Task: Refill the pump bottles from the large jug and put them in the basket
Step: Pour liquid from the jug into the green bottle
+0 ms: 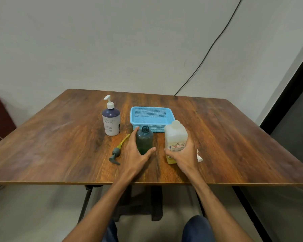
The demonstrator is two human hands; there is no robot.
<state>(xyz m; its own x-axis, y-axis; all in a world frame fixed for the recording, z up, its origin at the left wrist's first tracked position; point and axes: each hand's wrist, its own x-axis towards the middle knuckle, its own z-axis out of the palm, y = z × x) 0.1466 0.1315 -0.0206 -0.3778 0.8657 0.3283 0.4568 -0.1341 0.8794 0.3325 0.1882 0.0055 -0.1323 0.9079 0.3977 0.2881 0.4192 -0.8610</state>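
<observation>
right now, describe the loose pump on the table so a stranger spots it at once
On the wooden table, look nearer than the flowered pump bottle, just left of the left hand around the open teal bottle. The loose pump lies flat there: grey head, yellowish dip tube, while both bottles stand upright.

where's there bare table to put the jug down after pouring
Widest bare wood: right of the jug and blue basket, out to the table edge. Also left of the white pump bottle, and the far strip behind the basket. Crowded: the middle, where loose pump, green bottle, jug and a small white piece sit close.
</observation>
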